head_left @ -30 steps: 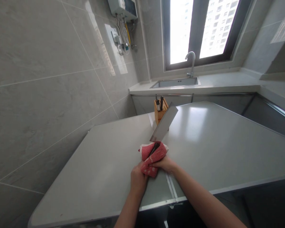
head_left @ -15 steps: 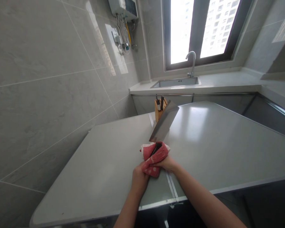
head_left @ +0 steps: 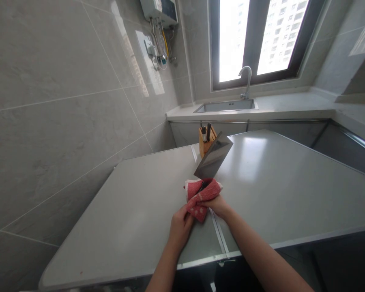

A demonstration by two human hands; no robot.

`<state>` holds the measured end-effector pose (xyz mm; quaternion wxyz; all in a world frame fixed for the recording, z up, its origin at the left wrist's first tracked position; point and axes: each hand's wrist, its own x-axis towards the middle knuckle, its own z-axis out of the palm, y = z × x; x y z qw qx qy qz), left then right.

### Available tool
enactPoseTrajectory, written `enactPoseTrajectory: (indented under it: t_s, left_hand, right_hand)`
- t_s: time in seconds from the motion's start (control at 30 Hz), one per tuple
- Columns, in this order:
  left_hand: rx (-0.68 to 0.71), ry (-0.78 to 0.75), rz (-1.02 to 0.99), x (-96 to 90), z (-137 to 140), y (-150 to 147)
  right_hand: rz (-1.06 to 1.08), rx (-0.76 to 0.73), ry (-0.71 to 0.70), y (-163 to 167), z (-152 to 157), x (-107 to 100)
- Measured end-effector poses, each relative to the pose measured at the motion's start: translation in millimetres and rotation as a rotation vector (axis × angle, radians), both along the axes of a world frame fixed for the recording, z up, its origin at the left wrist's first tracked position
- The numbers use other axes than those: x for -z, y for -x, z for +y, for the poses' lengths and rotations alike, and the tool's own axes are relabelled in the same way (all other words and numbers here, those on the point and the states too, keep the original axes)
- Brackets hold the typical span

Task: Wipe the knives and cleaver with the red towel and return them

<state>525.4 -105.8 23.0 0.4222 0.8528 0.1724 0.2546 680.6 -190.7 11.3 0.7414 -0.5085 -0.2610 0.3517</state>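
Just beyond hands (head_left: 180,227), cleaver blade (head_left: 213,157) slanting rightward; both pinching red cloth (head_left: 211,191) around dark handle (head_left: 205,185)

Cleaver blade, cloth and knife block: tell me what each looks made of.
Cleaver blade: probably steel, smooth and grey with soft reflections. Cloth: some fabric, perhaps cotton towelling, matte and softly folded. Knife block: apparently wood, from its warm tan; finish unclear.
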Motion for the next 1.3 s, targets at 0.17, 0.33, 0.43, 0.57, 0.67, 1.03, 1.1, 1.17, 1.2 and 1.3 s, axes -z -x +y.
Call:
enactPoseTrajectory:
  t_s: [0.17,0.33,0.43,0.57,0.67,1.03,1.1,1.17,1.2,1.3]
  left_hand:
    - [-0.033,0.001,0.009,2.4,0,1]
    - [-0.060,-0.011,0.002,5.2,2,3]
    - [-0.074,-0.027,-0.004,5.2,2,4]
    - [-0.125,-0.060,-0.004,3.8,-2,6]
    - [-0.147,-0.045,-0.002,1.9,-4,3]
    - [-0.011,0.209,0.002,-14.5,-1,-5]
    - [-0.009,0.208,0.012,-20.1,-2,-6]
    - [-0.001,0.202,0.034,-25.9,-1,-7]
    - [0.011,0.204,0.052,-28.9,-1,-8]
    - [0.071,0.220,0.107,-38.0,3,-11]
  right_hand:
    - [0.064,0.013,-0.031,-4,3,3]
    - [0.073,0.019,-0.048,-5,3,0]
    - [0.062,0.040,-0.025,-4,3,-3]
    - [0.029,0.071,0.001,-4,4,-2]
    - [0.034,0.076,0.037,-3,5,-2]
    - [0.032,0.088,0.032,-4,4,-6]
    - [0.039,0.074,0.021,-5,4,-5]
    - [0.032,0.043,0.006,-5,3,-5]
    - [0.021,0.027,0.001,-5,2,-5]
    - [-0.020,0.010,0.022,-3,1,-7]
